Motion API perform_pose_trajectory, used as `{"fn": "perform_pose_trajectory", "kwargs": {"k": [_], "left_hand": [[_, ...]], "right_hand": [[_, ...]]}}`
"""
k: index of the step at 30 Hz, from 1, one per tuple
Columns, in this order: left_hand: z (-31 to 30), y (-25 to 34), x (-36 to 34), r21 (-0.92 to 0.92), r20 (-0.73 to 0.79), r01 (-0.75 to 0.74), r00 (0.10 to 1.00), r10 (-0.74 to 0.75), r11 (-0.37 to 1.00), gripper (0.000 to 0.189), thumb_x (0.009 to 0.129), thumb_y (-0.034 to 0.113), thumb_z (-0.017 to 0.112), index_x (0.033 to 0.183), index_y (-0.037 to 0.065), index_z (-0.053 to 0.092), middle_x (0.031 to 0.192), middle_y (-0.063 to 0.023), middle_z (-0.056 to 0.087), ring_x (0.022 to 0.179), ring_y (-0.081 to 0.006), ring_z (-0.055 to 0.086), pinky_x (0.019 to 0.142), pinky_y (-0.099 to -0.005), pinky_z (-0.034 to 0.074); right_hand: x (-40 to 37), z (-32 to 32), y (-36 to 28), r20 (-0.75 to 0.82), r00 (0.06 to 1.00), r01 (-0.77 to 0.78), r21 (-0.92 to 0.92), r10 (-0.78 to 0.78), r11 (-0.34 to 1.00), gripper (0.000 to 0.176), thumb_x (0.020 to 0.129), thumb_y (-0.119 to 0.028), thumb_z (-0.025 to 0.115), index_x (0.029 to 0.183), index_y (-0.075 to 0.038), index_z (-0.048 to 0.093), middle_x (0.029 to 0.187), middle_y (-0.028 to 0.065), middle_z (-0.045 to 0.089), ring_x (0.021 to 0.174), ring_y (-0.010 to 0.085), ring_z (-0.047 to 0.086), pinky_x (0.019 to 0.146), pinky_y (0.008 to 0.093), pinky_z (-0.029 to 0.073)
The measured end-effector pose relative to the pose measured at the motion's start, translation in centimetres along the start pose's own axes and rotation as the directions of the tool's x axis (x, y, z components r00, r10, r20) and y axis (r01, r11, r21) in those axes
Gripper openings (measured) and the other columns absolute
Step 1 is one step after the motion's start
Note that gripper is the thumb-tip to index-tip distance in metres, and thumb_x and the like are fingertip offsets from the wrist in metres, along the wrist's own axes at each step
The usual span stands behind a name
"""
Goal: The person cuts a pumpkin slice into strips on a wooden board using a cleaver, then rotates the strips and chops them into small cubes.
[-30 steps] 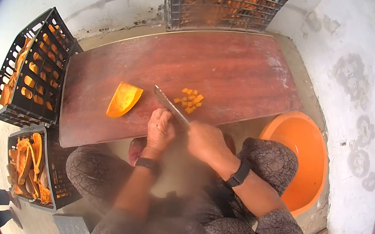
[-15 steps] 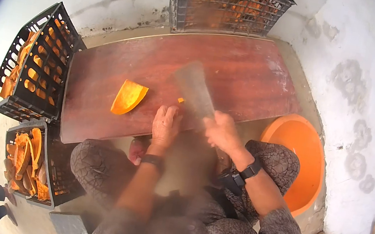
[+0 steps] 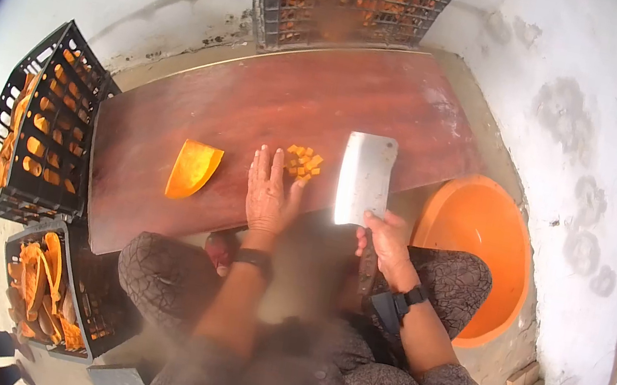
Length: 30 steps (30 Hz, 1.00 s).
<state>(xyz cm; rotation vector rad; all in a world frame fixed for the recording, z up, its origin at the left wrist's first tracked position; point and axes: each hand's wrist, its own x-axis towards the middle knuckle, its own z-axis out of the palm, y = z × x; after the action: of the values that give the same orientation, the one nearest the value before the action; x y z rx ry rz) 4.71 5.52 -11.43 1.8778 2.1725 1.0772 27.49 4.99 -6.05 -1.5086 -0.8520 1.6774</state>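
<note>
Flanking the cube pile [image 3: 302, 162] on its left, the left hand [image 3: 267, 202] was nearer, fingers spread, thumb beside it; right of the pile, the right hand [image 3: 389, 244] gripped 1 cleaver [image 3: 365, 179], blade pointing away.

The tub [image 3: 504, 266] is orange, the board [image 3: 291, 100] reddish-brown.

On the table [image 3: 357, 95], the cubes [image 3: 303, 163] have the wedge [image 3: 194, 171] at nine o'clock. Crates [image 3: 351, 8] stand at twelve, the basin [image 3: 490, 255] at four.
</note>
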Motion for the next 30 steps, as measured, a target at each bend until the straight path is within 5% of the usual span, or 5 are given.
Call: {"fn": "perform_pose_trajectory", "kwargs": {"k": [9,17,22,30], "left_hand": [[2.1,0.6,2.6,0.004,0.027,-0.034,0.999,0.033,0.999,0.057,0.090,0.031,0.057,0.141,0.007,0.043,0.150,-0.0223,0.031,0.139,-0.0393,0.027,0.114,-0.0447,0.025],[4.2,1.0,4.1,-0.207,0.095,-0.092,0.989,0.113,0.974,0.048,0.090,0.030,0.056,0.131,0.005,0.054,0.138,-0.0216,0.047,0.135,-0.0389,0.035,0.112,-0.0465,0.029],[4.1,3.5,3.6,-0.426,0.064,0.010,0.998,0.018,0.905,0.035,0.086,0.025,0.062,0.114,0.006,0.066,0.124,-0.0185,0.058,0.112,-0.0347,0.057,0.096,-0.0412,0.046],[3.4,10.6,3.7,-0.545,0.085,-0.039,0.991,0.102,0.838,0.029,0.082,0.017,0.064,0.107,0.002,0.065,0.113,-0.0187,0.063,0.108,-0.0350,0.059,0.095,-0.0409,0.046]], "right_hand": [[0.9,1.6,1.8,0.124,0.992,-0.021,-0.016,0.023,1.000,0.016,0.091,-0.016,0.060,0.097,-0.002,0.063,0.066,0.0073,0.058,0.050,0.0157,0.054,0.040,0.0307,0.047],[0.9,3.9,1.0,0.146,0.986,-0.070,-0.064,0.079,0.995,0.017,0.090,-0.019,0.061,0.091,-0.002,0.061,0.067,0.0061,0.059,0.050,0.0149,0.056,0.042,0.0302,0.049],[0.3,4.4,0.9,0.204,0.978,-0.034,-0.025,0.039,0.999,0.016,0.091,-0.018,0.058,0.092,-0.002,0.060,0.068,0.0066,0.059,0.052,0.0155,0.058,0.043,0.0309,0.050],[-3.1,0.8,-2.1,0.163,0.985,0.038,0.061,-0.048,0.997,0.014,0.092,-0.014,0.055,0.087,-0.001,0.057,0.064,0.0076,0.057,0.049,0.0149,0.054,0.041,0.0306,0.048]]}}
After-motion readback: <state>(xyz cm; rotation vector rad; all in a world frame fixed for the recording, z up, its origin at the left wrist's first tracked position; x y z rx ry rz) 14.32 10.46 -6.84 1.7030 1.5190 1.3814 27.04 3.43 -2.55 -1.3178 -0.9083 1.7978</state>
